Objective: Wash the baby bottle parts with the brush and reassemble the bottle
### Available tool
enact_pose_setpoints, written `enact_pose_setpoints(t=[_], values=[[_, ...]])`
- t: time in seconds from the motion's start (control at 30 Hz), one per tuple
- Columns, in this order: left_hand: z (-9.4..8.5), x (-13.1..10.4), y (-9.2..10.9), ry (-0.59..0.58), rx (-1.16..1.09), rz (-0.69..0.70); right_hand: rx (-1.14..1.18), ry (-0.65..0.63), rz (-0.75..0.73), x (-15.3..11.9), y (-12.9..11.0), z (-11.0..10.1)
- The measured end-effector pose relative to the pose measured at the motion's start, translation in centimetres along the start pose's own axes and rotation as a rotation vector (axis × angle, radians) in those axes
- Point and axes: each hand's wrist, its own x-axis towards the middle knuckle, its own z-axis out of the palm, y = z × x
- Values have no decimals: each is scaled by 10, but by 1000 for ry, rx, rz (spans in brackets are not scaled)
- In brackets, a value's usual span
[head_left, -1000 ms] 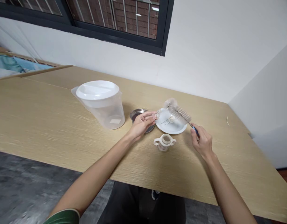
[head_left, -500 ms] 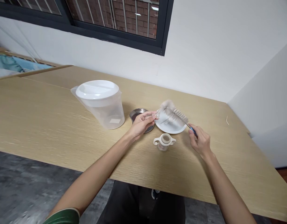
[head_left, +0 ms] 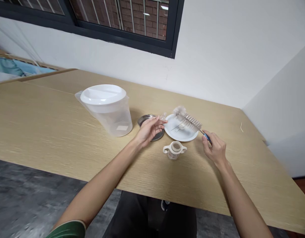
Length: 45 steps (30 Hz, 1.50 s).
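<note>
My left hand [head_left: 150, 130] is closed around a clear bottle nipple [head_left: 163, 116], its tip showing beyond the fingers. Below that hand lies a round metal tin [head_left: 145, 117], partly covered by it. My right hand [head_left: 214, 147] grips the blue handle of a bottle brush [head_left: 191, 123], whose pale bristles point up and left over a white plate [head_left: 189, 136]. Small clear pieces and a thin straight wire-like item rest on the plate. In front of the plate stands a small baby bottle [head_left: 174, 150] with two cream handles and an uncovered mouth.
A clear pitcher [head_left: 110, 115] with a white lid stands on the wooden table [head_left: 55, 132] to the left. Behind the table are a white wall and a dark-framed window [head_left: 132, 36]. A short pale strip [head_left: 241, 127] lies at the right.
The brush has moved slightly right, apart from the nipple. My left hand has turned and drawn a little left, with the nipple now pointing upward.
</note>
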Motion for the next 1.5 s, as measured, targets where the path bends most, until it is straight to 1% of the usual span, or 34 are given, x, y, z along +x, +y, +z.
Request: enact_pose_setpoints(t=[0.07, 0.13, 0.2, 0.23, 0.3, 0.37, 0.43, 0.5, 0.57, 0.7, 0.87, 1.0, 1.17, 1.23, 1.5], values=[[-5, 2, 2, 80, 125, 80, 0, 4, -1, 0, 0, 0], [-11, 5, 6, 175, 312, 185, 4, 8, -2, -1, 1, 1], [-18, 6, 9, 245, 603, 300, 3, 9, 0, -1, 1, 1], [-21, 6, 10, 254, 790, 346, 2, 10, 0, 0, 2, 1], [-26, 6, 12, 224, 1184, 391, 4, 12, -2, 0, 2, 0], [-31, 5, 11, 144, 1514, 345, 9, 17, -5, 0, 2, 0], [-33, 5, 8, 62, 1721, 255, 5, 23, -4, 0, 3, -1], [-33, 5, 5, 0, 1832, 173, -6, 32, 4, 0, 3, -1], [-32, 4, 3, -42, 1888, 140, -10, 45, 14, 1, 4, -2], [-32, 4, 0, -67, 1942, 133, -10, 78, 29, 2, 5, -2], [-33, 4, -1, -83, 1899, 154, -28, 85, 33, 1, 6, -1], [-28, 3, 1, -19, 1816, 219, -39, 94, 52, 1, 6, -2], [-26, 5, 3, 92, 1707, 366, -47, 154, 111, 2, 9, -2], [-26, 6, 2, 122, 1672, 401, -45, 168, 144, 2, 9, -1], [-24, 7, -1, 123, 1590, 513, -64, 197, 324, 2, 13, 1]])
